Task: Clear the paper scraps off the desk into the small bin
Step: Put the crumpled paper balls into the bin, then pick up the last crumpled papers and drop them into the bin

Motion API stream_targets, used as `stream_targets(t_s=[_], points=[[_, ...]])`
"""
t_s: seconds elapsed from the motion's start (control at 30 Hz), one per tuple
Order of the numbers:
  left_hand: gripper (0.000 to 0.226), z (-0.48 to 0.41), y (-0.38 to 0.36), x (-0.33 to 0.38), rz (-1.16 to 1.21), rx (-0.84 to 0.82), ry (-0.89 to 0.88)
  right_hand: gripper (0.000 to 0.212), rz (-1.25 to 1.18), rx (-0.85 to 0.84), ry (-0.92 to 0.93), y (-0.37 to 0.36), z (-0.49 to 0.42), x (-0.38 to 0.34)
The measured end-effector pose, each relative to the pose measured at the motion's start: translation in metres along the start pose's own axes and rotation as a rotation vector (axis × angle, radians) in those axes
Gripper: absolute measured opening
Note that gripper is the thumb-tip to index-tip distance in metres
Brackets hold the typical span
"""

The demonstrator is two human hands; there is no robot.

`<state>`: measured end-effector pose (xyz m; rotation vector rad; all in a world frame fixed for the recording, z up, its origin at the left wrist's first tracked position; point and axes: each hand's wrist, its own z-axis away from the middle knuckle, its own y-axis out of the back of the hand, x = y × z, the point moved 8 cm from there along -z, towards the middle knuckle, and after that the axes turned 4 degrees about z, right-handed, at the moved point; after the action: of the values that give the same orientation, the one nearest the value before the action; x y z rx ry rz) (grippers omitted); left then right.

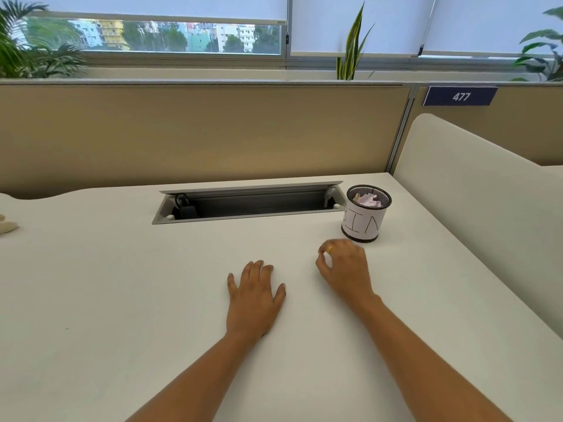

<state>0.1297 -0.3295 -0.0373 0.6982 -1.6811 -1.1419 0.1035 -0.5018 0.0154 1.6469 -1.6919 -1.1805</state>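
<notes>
Head: left hand [256, 296] spread flat on desk [122, 284]; right hand [344, 269] loosely curled, empty, near bin [364, 222].

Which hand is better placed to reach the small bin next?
Right. The right hand is just in front of the bin, fingers curled; the left hand lies flat on the desk, farther from it.

- Your small bin [364, 222], a black wire-mesh cup wrapped in a white paper label hand-lettered "BIN", stands upright on the white desk [122, 284], toward its far right corner.
- Your paper scraps [368, 200], crumpled white and pale pink pieces with one tan bit at the left, lie heaped inside the bin, visible through its open top, all within the rim.
</notes>
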Motion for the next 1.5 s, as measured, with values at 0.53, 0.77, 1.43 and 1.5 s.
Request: stream_targets(t_s=[0.53,0.77,1.43,1.5], points=[[0.049,0.046,0.025,-0.058,0.035,-0.002,-0.001,0.052,0.027,-0.45,-0.267,-0.043,0.075,-0.066],[0.05,0.065,0.086,-0.185,0.018,0.058,0.179,0.053,-0.07,-0.555,-0.094,-0.06,0.088,-0.182],[0.05,0.077,0.226,-0.509,-0.071,0.122,0.375,0.061,-0.032,-0.681,0.382,-0.173,0.013,-0.53],[0.051,0.07,0.23,-0.526,-0.066,0.12,0.382,0.061,-0.019,-0.68,0.403,-0.182,0.001,-0.552]])
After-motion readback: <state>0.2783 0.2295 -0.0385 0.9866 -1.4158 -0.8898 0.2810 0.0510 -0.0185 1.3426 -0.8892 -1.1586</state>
